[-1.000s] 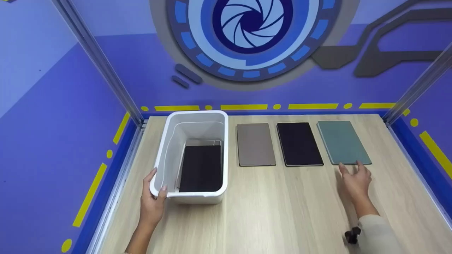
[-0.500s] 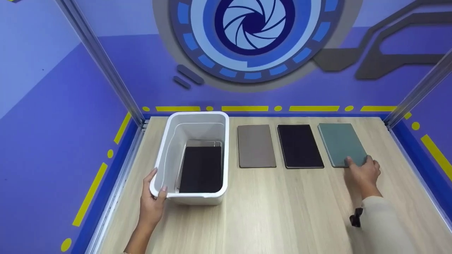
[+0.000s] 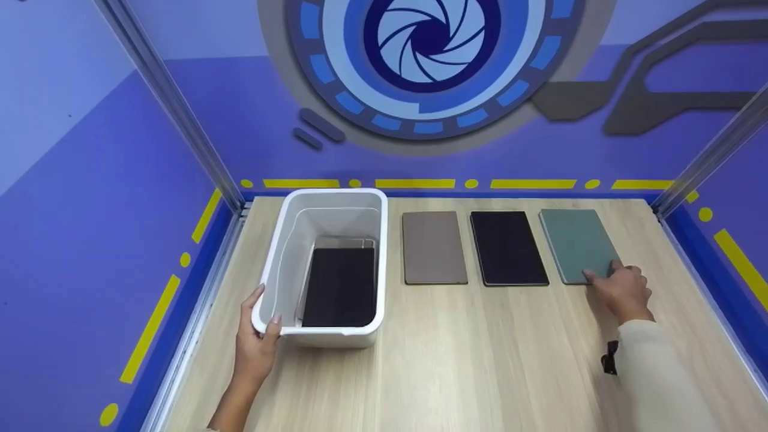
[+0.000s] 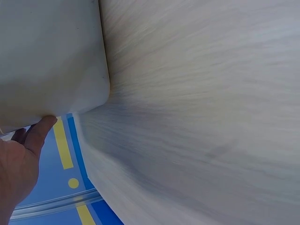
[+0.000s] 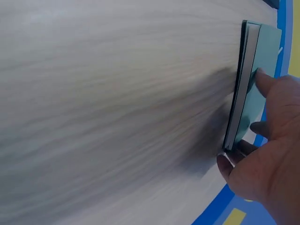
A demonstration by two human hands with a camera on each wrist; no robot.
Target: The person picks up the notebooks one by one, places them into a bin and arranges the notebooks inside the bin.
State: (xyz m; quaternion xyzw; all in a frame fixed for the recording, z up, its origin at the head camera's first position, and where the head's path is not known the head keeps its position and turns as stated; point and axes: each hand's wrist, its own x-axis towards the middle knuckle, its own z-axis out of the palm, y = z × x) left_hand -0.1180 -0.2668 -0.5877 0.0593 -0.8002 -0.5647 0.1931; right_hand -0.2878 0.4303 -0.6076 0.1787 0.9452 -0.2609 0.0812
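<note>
"so, where's the green book (image 3: pixel 573 240)?"

"flat on the table (image 3: pixel 450 360), at the right end of a row of three."

"and the right hand (image 3: pixel 624 292)?"

"it grips the book's near right corner, thumb at the near edge, other fingers bent round the right side."

"what's next along?"

"the black book (image 3: pixel 509 247), just beside it, then the brown book (image 3: pixel 434 247), then the white bin (image 3: pixel 330 341)."

"the left hand (image 3: pixel 255 348)?"

"holding the bin's near left corner, thumb and fingers on either side of it."

"anything inside?"

"a dark book (image 3: pixel 339 288) on top."
</note>
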